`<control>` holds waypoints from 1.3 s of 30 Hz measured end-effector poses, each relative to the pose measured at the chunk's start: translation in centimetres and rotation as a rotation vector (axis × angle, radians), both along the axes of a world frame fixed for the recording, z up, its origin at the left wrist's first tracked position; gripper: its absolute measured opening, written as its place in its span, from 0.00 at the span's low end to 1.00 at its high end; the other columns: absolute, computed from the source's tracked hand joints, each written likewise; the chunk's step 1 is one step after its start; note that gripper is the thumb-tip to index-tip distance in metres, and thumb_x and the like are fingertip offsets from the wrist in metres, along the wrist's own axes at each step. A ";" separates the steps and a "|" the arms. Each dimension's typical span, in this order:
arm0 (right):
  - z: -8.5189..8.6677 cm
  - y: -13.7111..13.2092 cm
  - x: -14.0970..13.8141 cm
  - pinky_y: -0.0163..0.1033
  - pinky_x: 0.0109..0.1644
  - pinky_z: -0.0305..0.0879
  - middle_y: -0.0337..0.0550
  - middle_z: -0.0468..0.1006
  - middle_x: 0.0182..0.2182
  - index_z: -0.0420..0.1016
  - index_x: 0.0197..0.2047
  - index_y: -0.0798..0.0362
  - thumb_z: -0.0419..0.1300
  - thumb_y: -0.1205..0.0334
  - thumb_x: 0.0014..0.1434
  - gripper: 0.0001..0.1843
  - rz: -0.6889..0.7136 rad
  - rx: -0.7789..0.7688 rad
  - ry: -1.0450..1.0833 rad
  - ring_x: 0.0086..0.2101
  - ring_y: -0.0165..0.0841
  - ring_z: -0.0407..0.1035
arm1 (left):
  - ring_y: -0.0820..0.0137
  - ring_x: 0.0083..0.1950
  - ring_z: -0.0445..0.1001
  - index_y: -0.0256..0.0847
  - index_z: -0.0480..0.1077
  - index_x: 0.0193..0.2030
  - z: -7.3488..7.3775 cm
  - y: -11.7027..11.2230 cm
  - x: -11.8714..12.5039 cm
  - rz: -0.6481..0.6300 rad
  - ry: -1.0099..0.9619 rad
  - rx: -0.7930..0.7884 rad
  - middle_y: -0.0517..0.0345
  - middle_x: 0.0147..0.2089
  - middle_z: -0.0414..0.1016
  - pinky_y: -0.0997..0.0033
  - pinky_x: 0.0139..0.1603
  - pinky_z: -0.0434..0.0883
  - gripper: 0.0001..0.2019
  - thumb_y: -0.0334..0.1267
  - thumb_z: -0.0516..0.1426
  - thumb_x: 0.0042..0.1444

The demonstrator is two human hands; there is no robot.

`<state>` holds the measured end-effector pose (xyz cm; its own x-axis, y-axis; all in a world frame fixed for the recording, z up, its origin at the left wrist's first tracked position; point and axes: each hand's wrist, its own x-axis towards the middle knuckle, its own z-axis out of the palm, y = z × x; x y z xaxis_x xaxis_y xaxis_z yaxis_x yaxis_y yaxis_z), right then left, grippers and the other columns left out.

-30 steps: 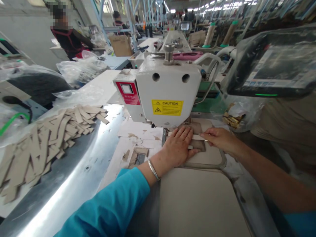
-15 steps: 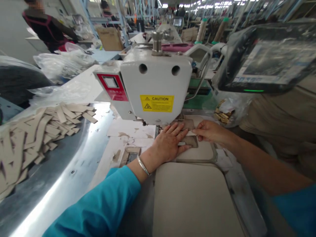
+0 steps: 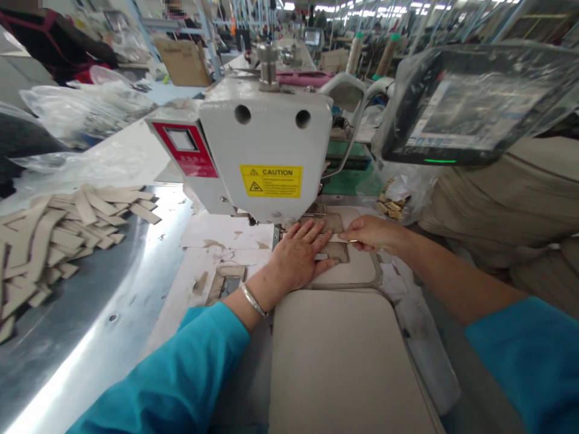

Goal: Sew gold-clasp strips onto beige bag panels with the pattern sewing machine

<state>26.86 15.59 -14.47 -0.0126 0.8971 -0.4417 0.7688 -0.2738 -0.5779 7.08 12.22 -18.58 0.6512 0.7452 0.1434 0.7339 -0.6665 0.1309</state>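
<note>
My left hand (image 3: 296,256) lies flat, fingers spread, on a beige panel (image 3: 359,265) below the head of a white sewing machine (image 3: 266,138). My right hand (image 3: 373,234) is closed in a pinch at a narrow pale strip (image 3: 340,239) that runs out from beside my left fingers. A small gold glint shows at the right fingertips; its source is too small to make out. Darker rectangular areas show around the strip. In front lies a stack of beige panels (image 3: 335,355) with rounded corners. My left hand hides part of the work near the needle area.
Loose beige strips (image 3: 67,235) are heaped on the metal table (image 3: 104,361) at left. A plastic bag of gold-coloured metal pieces (image 3: 392,202) sits behind my right hand. A plastic-wrapped screen (image 3: 474,111) overhangs the right side, near stacked brown material (image 3: 488,205). A person (image 3: 58,39) stands far left.
The whole view has shifted, so things appear further left. My left hand stays flat on the panel. My right hand keeps its pinch, and a gold glint now shows at its fingertips.
</note>
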 end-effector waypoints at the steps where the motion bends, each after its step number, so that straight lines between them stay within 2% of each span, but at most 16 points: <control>1: 0.1 0.0 0.0 0.32 0.18 0.44 0.35 0.64 0.11 0.63 0.15 0.51 0.69 0.57 0.51 0.22 0.022 0.047 -0.034 0.14 0.24 0.52 | 0.55 0.73 0.50 0.40 0.55 0.71 0.0 0.0 0.0 -0.002 0.001 0.003 0.49 0.74 0.51 0.51 0.71 0.51 0.33 0.58 0.45 0.67; 4: 0.6 0.0 -0.1 0.32 0.21 0.47 0.34 0.62 0.12 0.65 0.15 0.52 0.67 0.67 0.49 0.18 0.053 0.220 -0.099 0.18 0.25 0.57 | 0.55 0.73 0.50 0.39 0.55 0.71 -0.2 0.0 0.0 -0.006 0.010 0.009 0.48 0.74 0.51 0.51 0.71 0.50 0.33 0.58 0.45 0.67; 6: 0.6 -0.1 -0.2 0.31 0.23 0.52 0.34 0.63 0.13 0.65 0.16 0.52 0.68 0.68 0.49 0.17 0.019 0.261 -0.062 0.20 0.26 0.60 | 0.55 0.73 0.50 0.39 0.55 0.71 -0.3 0.0 0.1 -0.007 0.013 0.015 0.48 0.74 0.51 0.51 0.71 0.50 0.33 0.58 0.45 0.67; 11: -0.5 -0.3 0.3 0.33 0.29 0.71 0.40 0.72 0.19 0.67 0.20 0.54 0.70 0.69 0.51 0.15 -0.267 -0.019 0.534 0.22 0.28 0.69 | 0.56 0.74 0.49 0.39 0.53 0.71 -0.8 0.3 0.1 -0.018 0.015 0.021 0.47 0.74 0.51 0.51 0.71 0.50 0.33 0.58 0.44 0.67; 14: -1.0 -0.5 0.5 0.31 0.28 0.71 0.39 0.72 0.19 0.67 0.21 0.55 0.69 0.72 0.52 0.16 -0.357 -0.048 0.652 0.21 0.26 0.67 | 0.55 0.74 0.49 0.39 0.53 0.72 -0.7 0.4 0.1 -0.016 0.020 0.006 0.47 0.74 0.50 0.51 0.71 0.50 0.34 0.58 0.45 0.67; 19: -0.8 -1.1 0.2 0.27 0.23 0.67 0.38 0.71 0.17 0.66 0.20 0.56 0.66 0.76 0.55 0.18 -0.418 -0.009 0.619 0.18 0.23 0.65 | 0.55 0.74 0.48 0.38 0.52 0.72 -0.4 0.2 0.1 -0.008 0.032 -0.006 0.48 0.74 0.49 0.51 0.71 0.50 0.33 0.57 0.45 0.67; 24: -0.5 -1.5 -0.3 0.28 0.24 0.69 0.39 0.71 0.18 0.65 0.20 0.55 0.66 0.78 0.55 0.18 -0.463 0.025 0.592 0.19 0.23 0.66 | 0.55 0.74 0.48 0.39 0.52 0.72 -0.3 0.2 0.2 -0.010 0.035 -0.010 0.47 0.74 0.49 0.51 0.72 0.48 0.33 0.57 0.45 0.67; 30: -1.1 -1.6 -0.4 0.28 0.24 0.69 0.38 0.70 0.16 0.65 0.21 0.54 0.64 0.77 0.57 0.18 -0.463 0.060 0.547 0.18 0.24 0.66 | 0.54 0.74 0.48 0.38 0.52 0.72 -0.3 0.2 0.3 -0.012 0.045 -0.003 0.45 0.74 0.49 0.51 0.71 0.49 0.33 0.57 0.45 0.67; 34: -1.5 -1.4 -0.5 0.28 0.23 0.68 0.36 0.70 0.15 0.64 0.22 0.53 0.62 0.75 0.59 0.17 -0.412 0.104 0.391 0.17 0.24 0.66 | 0.54 0.74 0.48 0.38 0.52 0.72 -0.3 0.2 0.3 -0.016 0.054 0.006 0.45 0.74 0.50 0.51 0.71 0.50 0.33 0.57 0.45 0.67; 39: -1.6 -0.9 -0.4 0.27 0.17 0.60 0.31 0.64 0.11 0.61 0.24 0.51 0.64 0.68 0.60 0.17 -0.231 0.110 0.031 0.13 0.23 0.61 | 0.53 0.73 0.50 0.39 0.53 0.71 -0.5 0.4 0.0 -0.012 0.050 0.014 0.45 0.74 0.51 0.50 0.71 0.52 0.33 0.58 0.46 0.67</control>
<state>26.49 14.69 -16.08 0.1861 0.9202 -0.3443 0.6749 -0.3744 -0.6359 7.08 12.58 -19.09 0.6669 0.7353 0.1207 0.7310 -0.6770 0.0853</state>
